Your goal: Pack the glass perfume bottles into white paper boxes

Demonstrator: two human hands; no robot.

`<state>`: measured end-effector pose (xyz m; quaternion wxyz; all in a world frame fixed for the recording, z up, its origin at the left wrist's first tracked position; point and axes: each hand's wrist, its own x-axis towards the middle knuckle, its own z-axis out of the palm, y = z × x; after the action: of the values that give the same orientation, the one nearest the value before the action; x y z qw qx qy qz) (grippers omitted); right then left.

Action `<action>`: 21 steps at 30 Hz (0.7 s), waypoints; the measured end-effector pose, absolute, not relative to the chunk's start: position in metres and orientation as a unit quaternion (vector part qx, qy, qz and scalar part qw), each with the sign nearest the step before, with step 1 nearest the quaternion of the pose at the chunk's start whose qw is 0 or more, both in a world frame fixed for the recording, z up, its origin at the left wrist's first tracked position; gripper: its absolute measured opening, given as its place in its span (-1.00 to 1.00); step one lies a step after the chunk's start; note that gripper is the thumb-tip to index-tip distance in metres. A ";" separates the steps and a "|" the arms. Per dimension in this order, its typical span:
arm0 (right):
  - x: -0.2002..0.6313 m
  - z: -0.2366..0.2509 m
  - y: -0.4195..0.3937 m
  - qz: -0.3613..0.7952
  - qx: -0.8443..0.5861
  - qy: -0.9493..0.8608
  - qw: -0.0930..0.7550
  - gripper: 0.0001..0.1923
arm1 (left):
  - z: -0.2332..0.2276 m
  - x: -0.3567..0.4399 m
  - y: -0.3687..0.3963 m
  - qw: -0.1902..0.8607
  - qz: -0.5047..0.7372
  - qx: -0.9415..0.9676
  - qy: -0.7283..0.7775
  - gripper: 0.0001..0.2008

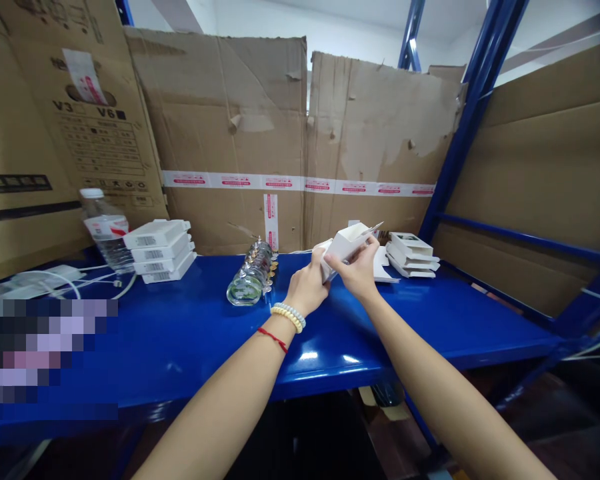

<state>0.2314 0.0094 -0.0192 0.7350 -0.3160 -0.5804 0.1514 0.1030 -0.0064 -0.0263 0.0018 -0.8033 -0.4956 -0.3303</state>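
Both my hands hold a small white cardboard box [349, 241] above the blue shelf [190, 340], its flap open toward the right. My left hand [309, 285] grips the box's left end; beaded bracelets and a red string sit on that wrist. My right hand [359, 270] pinches the box from below and the right. Just left of my hands lies a row of small clear glass bottles with gold caps [253, 275]. Behind my right hand are flat white box blanks [411, 255] in a low stack.
A stack of closed white boxes [159, 250] and a plastic water bottle [105, 230] stand at the left. White cables and a charger [45, 279] lie at the far left. Brown cardboard sheets [240, 133] line the back; blue rack posts [473, 107] rise on the right.
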 end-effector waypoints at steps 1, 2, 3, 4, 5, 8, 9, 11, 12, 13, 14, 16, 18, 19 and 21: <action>0.231 -0.019 0.009 0.149 -0.317 -0.584 0.732 -0.11 | -0.026 0.103 -0.006 -0.001 -0.330 -0.804 -0.495 -0.33; 0.231 -0.019 0.008 0.149 -0.318 -0.586 0.731 -0.10 | -0.026 0.103 -0.006 -0.003 -0.330 -0.804 -0.495 -0.33; 0.231 -0.019 0.007 0.150 -0.317 -0.585 0.731 -0.10 | -0.026 0.102 -0.006 -0.005 -0.329 -0.804 -0.496 -0.34; 0.230 -0.019 0.007 0.153 -0.316 -0.584 0.732 -0.10 | -0.026 0.102 -0.006 -0.008 -0.327 -0.804 -0.497 -0.34; 0.230 -0.018 0.007 0.156 -0.314 -0.581 0.734 -0.11 | -0.025 0.102 -0.006 -0.011 -0.325 -0.804 -0.498 -0.34; 0.230 -0.018 0.009 0.171 -0.310 -0.569 0.742 -0.15 | -0.025 0.102 -0.006 -0.020 -0.324 -0.806 -0.494 -0.34; 0.231 -0.018 0.010 0.177 -0.310 -0.565 0.744 -0.17 | -0.025 0.102 -0.006 -0.022 -0.324 -0.807 -0.494 -0.34; 0.231 -0.018 0.011 0.188 -0.307 -0.556 0.749 -0.17 | -0.025 0.102 -0.007 -0.025 -0.320 -0.805 -0.498 -0.33; 0.231 -0.018 0.010 0.191 -0.304 -0.555 0.750 -0.16 | -0.025 0.102 -0.007 -0.025 -0.319 -0.804 -0.502 -0.32; 0.232 -0.018 0.010 0.192 -0.301 -0.556 0.751 -0.14 | -0.025 0.103 -0.007 -0.023 -0.319 -0.802 -0.504 -0.32; 0.232 -0.018 0.009 0.190 -0.299 -0.558 0.750 -0.13 | -0.025 0.103 -0.007 -0.020 -0.319 -0.802 -0.505 -0.32; 0.232 -0.016 0.007 0.183 -0.299 -0.565 0.747 -0.10 | -0.025 0.104 -0.007 -0.012 -0.321 -0.801 -0.505 -0.33; 0.231 -0.015 0.004 0.174 -0.304 -0.568 0.744 -0.09 | -0.026 0.104 -0.007 -0.006 -0.322 -0.803 -0.502 -0.34; 0.231 -0.014 0.004 0.171 -0.307 -0.569 0.743 -0.08 | -0.027 0.105 -0.007 -0.005 -0.323 -0.804 -0.499 -0.34; 0.231 -0.013 0.003 0.165 -0.311 -0.570 0.743 -0.08 | -0.027 0.106 -0.007 -0.009 -0.333 -0.806 -0.490 -0.36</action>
<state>0.2308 0.0028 -0.0132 0.7429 -0.3107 -0.5696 0.1645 0.1055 -0.0066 -0.0273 -0.0092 -0.8057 -0.4896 -0.3334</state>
